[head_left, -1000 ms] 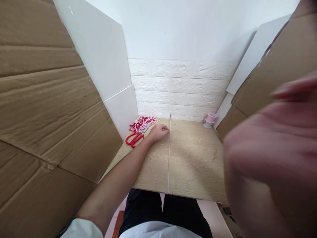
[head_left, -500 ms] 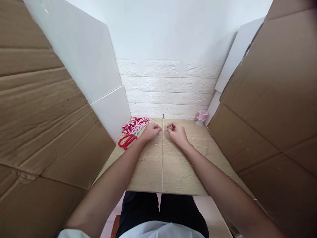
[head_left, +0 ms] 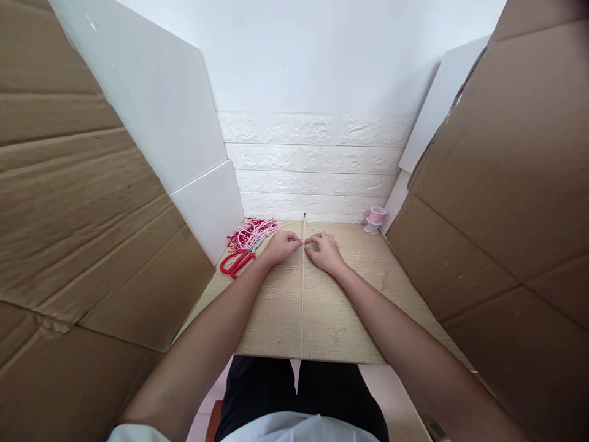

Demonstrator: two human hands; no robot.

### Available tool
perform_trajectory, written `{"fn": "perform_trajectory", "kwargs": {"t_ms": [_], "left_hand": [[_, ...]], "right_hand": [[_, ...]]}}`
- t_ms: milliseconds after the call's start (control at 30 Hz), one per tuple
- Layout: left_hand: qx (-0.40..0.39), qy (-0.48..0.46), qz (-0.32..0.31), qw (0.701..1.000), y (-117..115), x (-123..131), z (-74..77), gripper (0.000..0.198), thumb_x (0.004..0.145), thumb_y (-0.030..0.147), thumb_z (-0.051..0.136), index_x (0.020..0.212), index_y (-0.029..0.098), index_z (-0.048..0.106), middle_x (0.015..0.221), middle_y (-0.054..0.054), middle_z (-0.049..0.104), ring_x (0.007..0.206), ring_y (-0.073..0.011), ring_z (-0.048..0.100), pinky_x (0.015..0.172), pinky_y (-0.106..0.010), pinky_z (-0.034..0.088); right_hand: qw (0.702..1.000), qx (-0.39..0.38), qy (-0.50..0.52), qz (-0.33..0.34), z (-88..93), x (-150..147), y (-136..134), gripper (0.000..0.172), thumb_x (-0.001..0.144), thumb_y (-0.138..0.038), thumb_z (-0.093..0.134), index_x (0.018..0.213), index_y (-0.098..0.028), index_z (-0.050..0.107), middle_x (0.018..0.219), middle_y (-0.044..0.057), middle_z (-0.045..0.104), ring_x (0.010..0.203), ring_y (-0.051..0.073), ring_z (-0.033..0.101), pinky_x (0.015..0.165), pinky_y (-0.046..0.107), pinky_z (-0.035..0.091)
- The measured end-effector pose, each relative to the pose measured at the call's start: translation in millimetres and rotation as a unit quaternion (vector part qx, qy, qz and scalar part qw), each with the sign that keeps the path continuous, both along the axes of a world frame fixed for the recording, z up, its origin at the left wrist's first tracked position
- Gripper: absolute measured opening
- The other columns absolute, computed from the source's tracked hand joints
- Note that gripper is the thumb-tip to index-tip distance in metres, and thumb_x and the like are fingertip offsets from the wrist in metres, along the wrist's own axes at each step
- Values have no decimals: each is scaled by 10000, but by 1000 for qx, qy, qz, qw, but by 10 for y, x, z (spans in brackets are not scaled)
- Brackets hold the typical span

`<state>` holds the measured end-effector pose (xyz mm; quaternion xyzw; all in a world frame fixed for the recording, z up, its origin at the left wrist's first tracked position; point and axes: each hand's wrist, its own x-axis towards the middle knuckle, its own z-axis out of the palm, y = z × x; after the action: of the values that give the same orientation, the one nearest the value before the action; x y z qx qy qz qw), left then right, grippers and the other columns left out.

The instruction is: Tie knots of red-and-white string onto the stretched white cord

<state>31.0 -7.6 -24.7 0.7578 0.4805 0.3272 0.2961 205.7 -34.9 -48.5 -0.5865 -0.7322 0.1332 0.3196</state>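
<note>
left hand [head_left: 281,245]: I see it curled, fingertips pinched on the white string [head_left: 302,307].
right hand [head_left: 324,250]: pinched on it likewise, just beside the left.
white string: taut down the desk [head_left: 359,319] middle.
red scissors [head_left: 235,261]: left of my hands.

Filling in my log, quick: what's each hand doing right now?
Left hand: fingers closed, pinching the white cord stretched along the board.
Right hand: fingers curled shut, pinching the same cord right beside the left.

No text, label, brand mark, number or sign was legible on the cardboard panels [head_left: 92,215], spool [head_left: 376,216] or scissors [head_left: 235,261].
</note>
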Motion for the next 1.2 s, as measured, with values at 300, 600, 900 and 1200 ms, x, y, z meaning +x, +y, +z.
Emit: {"fn": "perform_trajectory", "kwargs": {"t_ms": [300,600,900,1200], "left_hand": [[16,9,6,1000,19,3,-35,191,693,242,524,641,147,681,603,12,613,622,-129,513,622,-251,388],[27,27,32,999,-19,17,-3,199,685,262,520,631,145,672,623,-2,629,647,-143,528,622,-253,398],[20,44,19,999,-25,17,-2,239,722,286,543,725,136,730,685,-15,678,676,-154,568,645,-262,409],[9,43,16,999,-5,0,-9,261,733,312,561,777,141,752,726,-25,701,695,-162,585,643,-266,413]], "right_hand": [[999,-3,-42,-12,0,-32,16,146,861,-333,578,890,-225,673,1149,77,574,1121,261,464,925,389,368],[998,2,-48,-41,20,-31,-7,136,884,-299,531,878,-203,628,1074,97,582,1073,256,477,895,375,370],[994,56,17,-88,93,-5,-44,165,851,-262,529,962,-203,637,1053,89,633,1045,244,525,864,340,385],[984,-60,-11,-168,167,118,-26,228,891,-381,491,884,-233,664,832,65,688,781,222,605,690,302,385]]}}
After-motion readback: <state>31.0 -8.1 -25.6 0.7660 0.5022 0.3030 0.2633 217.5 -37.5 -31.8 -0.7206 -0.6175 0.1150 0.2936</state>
